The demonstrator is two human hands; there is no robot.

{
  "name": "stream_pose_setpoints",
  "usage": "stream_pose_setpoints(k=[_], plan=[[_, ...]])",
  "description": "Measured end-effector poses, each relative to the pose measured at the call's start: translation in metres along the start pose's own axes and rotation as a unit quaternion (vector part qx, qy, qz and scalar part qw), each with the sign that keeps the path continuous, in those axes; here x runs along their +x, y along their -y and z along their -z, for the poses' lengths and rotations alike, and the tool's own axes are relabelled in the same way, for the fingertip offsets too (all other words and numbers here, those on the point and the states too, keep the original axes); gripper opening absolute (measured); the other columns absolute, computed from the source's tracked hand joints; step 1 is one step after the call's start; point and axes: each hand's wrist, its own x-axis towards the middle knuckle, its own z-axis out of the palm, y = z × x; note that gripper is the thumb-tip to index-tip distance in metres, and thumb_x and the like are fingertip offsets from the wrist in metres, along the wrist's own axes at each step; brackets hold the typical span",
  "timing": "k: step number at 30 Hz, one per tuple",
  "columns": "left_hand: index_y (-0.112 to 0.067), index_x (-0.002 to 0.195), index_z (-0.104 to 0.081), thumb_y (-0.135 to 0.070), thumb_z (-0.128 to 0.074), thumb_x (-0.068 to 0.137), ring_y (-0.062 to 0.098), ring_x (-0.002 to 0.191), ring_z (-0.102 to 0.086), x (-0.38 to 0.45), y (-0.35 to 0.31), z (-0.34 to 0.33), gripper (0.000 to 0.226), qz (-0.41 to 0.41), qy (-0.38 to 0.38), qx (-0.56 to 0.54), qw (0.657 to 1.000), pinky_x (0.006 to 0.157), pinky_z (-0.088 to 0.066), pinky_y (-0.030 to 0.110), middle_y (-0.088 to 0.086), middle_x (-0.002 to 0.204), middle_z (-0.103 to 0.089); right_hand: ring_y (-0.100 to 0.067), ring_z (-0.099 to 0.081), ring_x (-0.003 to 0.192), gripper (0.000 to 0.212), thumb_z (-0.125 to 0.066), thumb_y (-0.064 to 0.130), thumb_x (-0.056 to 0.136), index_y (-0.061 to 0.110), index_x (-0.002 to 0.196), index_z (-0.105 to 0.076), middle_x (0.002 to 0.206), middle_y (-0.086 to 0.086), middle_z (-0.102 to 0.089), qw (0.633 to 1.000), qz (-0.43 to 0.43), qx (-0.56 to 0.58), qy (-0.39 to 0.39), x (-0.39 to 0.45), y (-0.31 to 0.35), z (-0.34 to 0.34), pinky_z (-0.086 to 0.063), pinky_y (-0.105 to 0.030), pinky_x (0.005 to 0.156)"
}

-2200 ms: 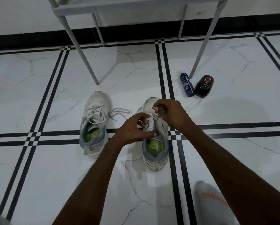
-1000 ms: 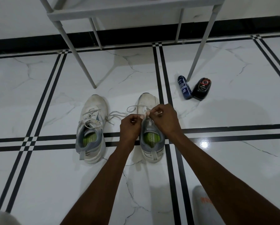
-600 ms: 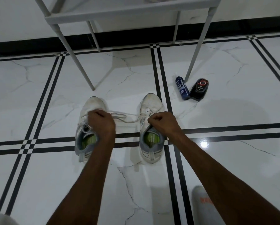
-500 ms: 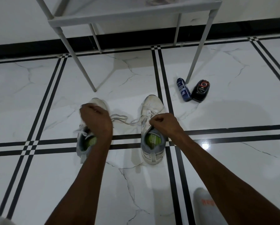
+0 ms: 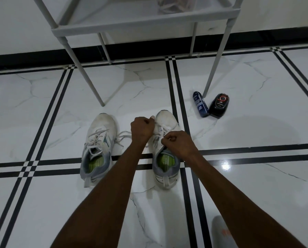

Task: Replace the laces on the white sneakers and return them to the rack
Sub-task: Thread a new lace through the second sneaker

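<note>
Now both hands work at the right sneaker [image 5: 166,149] on the floor [image 5: 257,185]: left hand [image 5: 142,129] and right hand [image 5: 178,144] each have fingers clenched on its lace [image 5: 161,130]; the left sneaker [image 5: 97,149] stands beside it.

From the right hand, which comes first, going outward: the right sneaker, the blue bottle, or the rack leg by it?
1. Right sneaker: under the right hand.
2. Blue bottle: lying farther off to the right.
3. Rack leg: just beyond the bottle.
</note>
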Motion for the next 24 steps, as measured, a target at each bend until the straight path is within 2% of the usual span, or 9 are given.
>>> stream_pose_setpoints(k=[3,6,8,11,15,18,20,22,24], plan=[[-0.002,0.067,-0.071,-0.04,-0.071,0.09,0.027,0.084,-0.066,0.026,-0.004,-0.013,0.045,0.104,0.047,-0.023,0.993,0.075,-0.045,0.028,0.011,0.072,-0.07,-0.004,-0.057,0.062,0.013,-0.071,0.018,0.084,0.007,0.086,-0.077,0.065,0.004,-0.063,1.0,0.008,0.012,0.001,0.001,-0.002,-0.003,-0.04,-0.005,0.059],[0.001,0.092,-0.075,-0.036,-0.083,0.081,0.024,0.103,-0.07,0.042,-0.006,-0.02,0.039,0.166,0.051,-0.044,0.984,0.072,-0.046,0.025,0.013,0.1,-0.075,-0.004,-0.056,0.063,0.013,-0.071,0.018,0.085,0.007,0.088,-0.078,0.064,0.007,-0.061,1.0,0.018,0.007,0.004,0.002,-0.006,-0.002,-0.037,-0.004,0.059],[-0.002,0.089,-0.076,-0.024,-0.08,0.083,0.023,0.104,-0.07,0.045,-0.011,-0.02,0.024,0.143,0.061,-0.051,0.986,0.078,-0.052,0.026,0.01,0.099,-0.075,-0.004,-0.057,0.064,0.013,-0.071,0.018,0.084,0.008,0.088,-0.078,0.064,0.009,-0.061,1.0,0.021,0.007,0.002,0.003,-0.009,-0.002,-0.038,-0.004,0.059],[-0.007,0.093,-0.079,-0.012,-0.073,0.088,0.02,0.1,-0.071,0.035,-0.02,-0.015,0.009,0.02,0.073,-0.174,0.982,0.095,-0.056,0.038,0.007,0.097,-0.077,-0.008,-0.062,0.075,0.015,-0.072,0.021,0.084,0.01,0.091,-0.078,0.078,0.002,-0.069,1.0,0.017,0.004,0.005,0.004,-0.012,-0.004,-0.037,-0.003,0.064],[-0.008,0.097,-0.074,-0.014,-0.071,0.093,0.016,0.094,-0.07,0.015,-0.029,0.005,0.008,-0.066,0.13,-0.22,0.965,0.087,-0.054,0.028,0.006,0.096,-0.076,-0.009,-0.06,0.074,0.014,-0.073,0.02,0.083,0.008,0.085,-0.078,0.078,-0.003,-0.07,1.0,0.019,0.009,-0.002,0.005,-0.01,-0.006,-0.035,-0.003,0.06],[-0.013,0.094,-0.075,-0.016,-0.073,0.088,0.018,0.093,-0.07,-0.002,0.0,0.02,0.008,0.001,0.041,-0.135,0.99,0.087,-0.054,0.031,0.002,0.092,-0.076,-0.007,-0.061,0.07,0.014,-0.073,0.021,0.083,0.009,0.087,-0.079,0.077,-0.003,-0.071,1.0,0.018,0.001,-0.015,0.003,-0.008,-0.005,-0.036,-0.003,0.059],[-0.012,0.1,-0.07,-0.021,-0.076,0.086,0.019,0.086,-0.069,-0.019,0.019,0.024,0.018,0.043,-0.02,-0.089,0.995,0.083,-0.054,0.034,0.003,0.091,-0.072,-0.002,-0.056,0.06,0.014,-0.072,0.02,0.083,0.008,0.083,-0.078,0.063,0.005,-0.064,0.999,0.023,-0.007,-0.022,0.002,-0.006,-0.004,-0.037,-0.002,0.058],[-0.01,0.101,-0.067,-0.023,-0.077,0.087,0.013,0.076,-0.065,-0.034,0.03,0.026,0.021,0.023,-0.048,-0.1,0.994,0.073,-0.052,0.03,0.004,0.09,-0.07,0.003,-0.054,0.056,0.014,-0.071,0.02,0.082,0.009,0.079,-0.077,0.056,0.016,-0.056,0.999,0.022,-0.012,-0.022,0.001,-0.004,-0.005,-0.036,-0.002,0.057],[-0.01,0.096,-0.07,-0.019,-0.074,0.09,0.005,0.074,-0.064,-0.044,0.035,0.023,0.011,-0.042,0.006,-0.131,0.99,0.066,-0.05,0.019,0.001,0.089,-0.072,0.001,-0.055,0.059,0.013,-0.07,0.022,0.082,0.012,0.078,-0.077,0.058,0.014,-0.058,1.0,0.017,-0.017,-0.017,0.002,-0.003,-0.004,-0.036,-0.003,0.057]])
